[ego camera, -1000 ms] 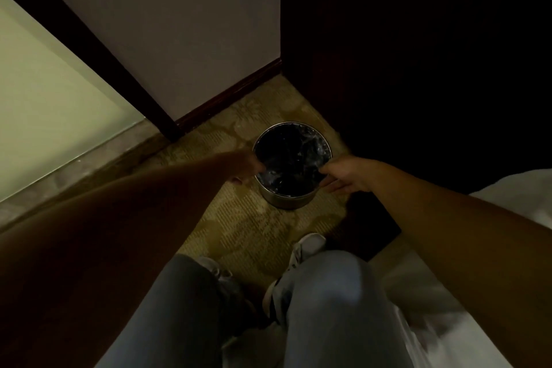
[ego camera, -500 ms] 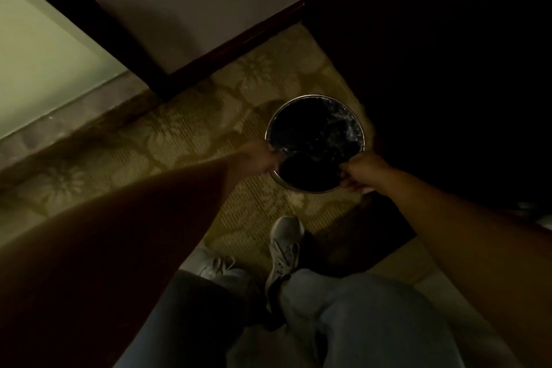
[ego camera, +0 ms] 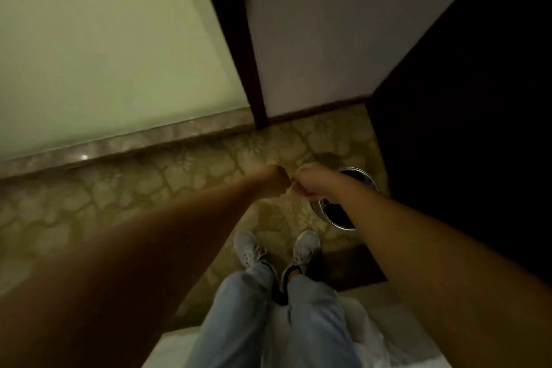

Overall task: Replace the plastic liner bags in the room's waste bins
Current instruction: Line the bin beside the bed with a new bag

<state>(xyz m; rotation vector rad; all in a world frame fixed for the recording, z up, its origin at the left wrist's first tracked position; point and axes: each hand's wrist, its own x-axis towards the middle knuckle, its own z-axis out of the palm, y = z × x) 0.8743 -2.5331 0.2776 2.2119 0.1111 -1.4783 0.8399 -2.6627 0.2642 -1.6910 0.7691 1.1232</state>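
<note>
The round metal waste bin stands on the carpet by the dark furniture, its dark inside partly hidden by my right forearm. My left hand and my right hand are raised in front of me, left of the bin, fists curled and knuckles almost touching. A small pale bit of a liner bag shows pinched between them. A faint, see-through streaked film seems to hang below the hands over the carpet; the dim light leaves its outline unclear.
My two white sneakers stand on the patterned carpet just before the bin. A dark cabinet rises at the right, a wall with dark skirting behind, and a marble threshold at the left. White bedding lies beside my legs.
Both hands let go of the bin's rim, rose and came together left of the bin. My view swung left and up, so the bin now sits at the right.
</note>
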